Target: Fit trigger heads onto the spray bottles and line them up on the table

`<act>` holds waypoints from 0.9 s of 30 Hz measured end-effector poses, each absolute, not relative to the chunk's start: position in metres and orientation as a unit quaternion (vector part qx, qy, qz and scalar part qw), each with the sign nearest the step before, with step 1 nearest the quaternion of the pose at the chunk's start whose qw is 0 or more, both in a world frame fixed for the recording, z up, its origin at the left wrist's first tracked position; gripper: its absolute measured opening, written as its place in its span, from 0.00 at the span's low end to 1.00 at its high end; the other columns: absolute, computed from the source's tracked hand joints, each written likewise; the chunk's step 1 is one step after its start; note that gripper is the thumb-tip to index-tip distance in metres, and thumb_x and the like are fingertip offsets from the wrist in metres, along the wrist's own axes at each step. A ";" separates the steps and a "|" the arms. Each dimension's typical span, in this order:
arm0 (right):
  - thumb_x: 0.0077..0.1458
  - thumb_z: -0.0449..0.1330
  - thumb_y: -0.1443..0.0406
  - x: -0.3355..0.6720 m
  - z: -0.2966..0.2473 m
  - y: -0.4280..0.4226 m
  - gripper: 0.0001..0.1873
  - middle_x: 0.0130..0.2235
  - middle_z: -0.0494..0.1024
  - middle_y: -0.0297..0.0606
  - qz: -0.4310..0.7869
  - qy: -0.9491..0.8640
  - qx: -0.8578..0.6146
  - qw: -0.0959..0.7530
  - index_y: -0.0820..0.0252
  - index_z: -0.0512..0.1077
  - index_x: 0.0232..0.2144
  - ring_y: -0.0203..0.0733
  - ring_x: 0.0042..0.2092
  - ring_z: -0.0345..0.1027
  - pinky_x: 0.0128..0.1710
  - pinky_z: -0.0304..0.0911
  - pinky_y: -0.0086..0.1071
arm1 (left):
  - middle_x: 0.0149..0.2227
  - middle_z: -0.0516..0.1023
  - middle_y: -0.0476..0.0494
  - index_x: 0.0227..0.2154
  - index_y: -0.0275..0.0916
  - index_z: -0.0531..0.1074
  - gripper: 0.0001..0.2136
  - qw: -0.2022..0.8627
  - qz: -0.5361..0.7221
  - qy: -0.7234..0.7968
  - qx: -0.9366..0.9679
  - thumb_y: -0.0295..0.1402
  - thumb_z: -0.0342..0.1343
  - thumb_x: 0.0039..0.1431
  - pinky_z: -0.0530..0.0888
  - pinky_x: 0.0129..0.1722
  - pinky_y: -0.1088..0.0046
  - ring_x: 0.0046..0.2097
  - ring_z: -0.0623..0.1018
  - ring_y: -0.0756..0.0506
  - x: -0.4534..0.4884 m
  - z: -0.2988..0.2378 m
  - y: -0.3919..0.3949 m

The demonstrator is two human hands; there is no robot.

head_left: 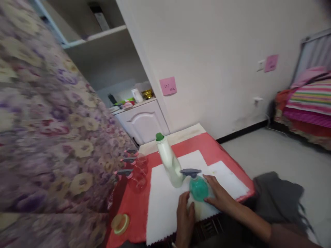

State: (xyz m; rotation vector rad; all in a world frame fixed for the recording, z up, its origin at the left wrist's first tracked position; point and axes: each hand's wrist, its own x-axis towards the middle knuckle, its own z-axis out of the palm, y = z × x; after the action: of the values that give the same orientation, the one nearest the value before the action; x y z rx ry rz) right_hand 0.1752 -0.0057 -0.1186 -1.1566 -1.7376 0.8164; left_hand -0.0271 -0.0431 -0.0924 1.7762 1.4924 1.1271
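Observation:
A small pump bottle (198,186) with teal liquid and a grey pump top stands on a white cloth (165,199) spread over a red table (134,206). My right hand (219,196) wraps round its right side. My left hand (184,215) rests against its lower left side, fingers curled at the bottle's base. Just behind it stands a tall white bottle (169,162) with a green cap, upright and touching nothing of mine.
Three clear pump bottles (136,168) stand at the table's left edge beside a floral-covered surface (46,131). A round tan lid (120,224) lies at the near left corner. A white cabinet (142,120), a striped bed (307,103) and a dark cloth (279,196) surround the table.

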 end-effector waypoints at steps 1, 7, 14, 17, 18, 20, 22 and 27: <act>0.44 0.63 0.68 0.185 -0.114 -0.010 0.40 0.59 0.62 0.46 0.318 -0.709 -0.468 0.422 0.55 0.58 0.61 0.54 0.61 0.57 0.61 0.55 0.48 | 0.48 0.76 0.36 0.47 0.36 0.71 0.16 0.281 0.426 0.560 0.653 0.37 0.51 0.59 0.73 0.52 0.59 0.50 0.76 0.41 -0.025 -0.090 -0.044; 0.48 0.58 0.70 0.290 -0.099 -0.043 0.21 0.47 0.72 0.47 0.136 -0.670 -0.645 0.340 0.55 0.73 0.46 0.56 0.49 0.65 0.52 0.62 0.50 | 0.38 0.80 0.42 0.44 0.39 0.72 0.12 0.407 0.320 0.457 0.723 0.35 0.51 0.60 0.76 0.42 0.68 0.39 0.79 0.45 0.009 -0.099 -0.064; 0.50 0.59 0.58 0.384 -0.132 -0.090 0.21 0.47 0.70 0.47 0.005 -0.539 -0.765 0.351 0.55 0.70 0.48 0.57 0.48 0.66 0.49 0.64 0.49 | 0.62 0.64 0.37 0.58 0.40 0.63 0.32 0.452 0.127 0.248 0.848 0.25 0.58 0.46 0.61 0.63 0.56 0.62 0.65 0.38 0.093 -0.126 -0.077; 0.51 0.57 0.48 0.395 -0.140 -0.108 0.23 0.41 0.73 0.45 0.052 -0.465 -0.804 0.366 0.57 0.69 0.43 0.52 0.40 0.70 0.41 0.68 0.44 | 0.65 0.59 0.33 0.62 0.37 0.58 0.37 0.438 0.064 0.236 0.865 0.26 0.60 0.45 0.57 0.64 0.53 0.65 0.60 0.36 0.122 -0.137 -0.079; 0.51 0.57 0.46 0.397 -0.140 -0.113 0.23 0.39 0.75 0.43 0.079 -0.447 -0.815 0.360 0.56 0.70 0.39 0.51 0.37 0.71 0.37 0.68 0.42 | 0.65 0.59 0.31 0.62 0.36 0.56 0.39 0.435 0.051 0.250 0.863 0.27 0.61 0.45 0.57 0.64 0.52 0.65 0.59 0.35 0.130 -0.140 -0.081; 0.50 0.56 0.43 0.398 -0.137 -0.120 0.22 0.33 0.77 0.39 0.121 -0.417 -0.834 0.340 0.54 0.69 0.31 0.48 0.32 0.71 0.31 0.65 0.38 | 0.64 0.58 0.29 0.62 0.34 0.57 0.40 0.420 0.053 0.292 0.857 0.31 0.64 0.43 0.57 0.63 0.49 0.64 0.58 0.32 0.145 -0.142 -0.086; 0.50 0.55 0.42 0.400 -0.132 -0.122 0.22 0.27 0.77 0.35 0.144 -0.394 -0.845 0.331 0.53 0.68 0.25 0.47 0.30 0.71 0.28 0.61 0.35 | 0.61 0.62 0.30 0.59 0.34 0.61 0.37 0.387 0.081 0.321 0.861 0.31 0.63 0.42 0.59 0.61 0.49 0.61 0.62 0.30 0.157 -0.139 -0.090; 0.49 0.55 0.45 0.407 -0.131 -0.105 0.22 0.18 0.72 0.33 0.171 -0.351 -0.813 0.432 0.54 0.65 0.17 0.43 0.24 0.67 0.23 0.56 0.32 | 0.44 0.72 0.38 0.39 0.38 0.72 0.17 0.301 0.103 0.246 0.915 0.21 0.50 0.45 0.68 0.49 0.58 0.47 0.70 0.39 0.171 -0.121 -0.085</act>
State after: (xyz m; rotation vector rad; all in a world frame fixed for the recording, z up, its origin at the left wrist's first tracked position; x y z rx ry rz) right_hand 0.4072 -0.1048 -0.1309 -2.0276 -0.8752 0.4265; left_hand 0.1707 -0.0853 -0.1213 2.4289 0.6529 0.2745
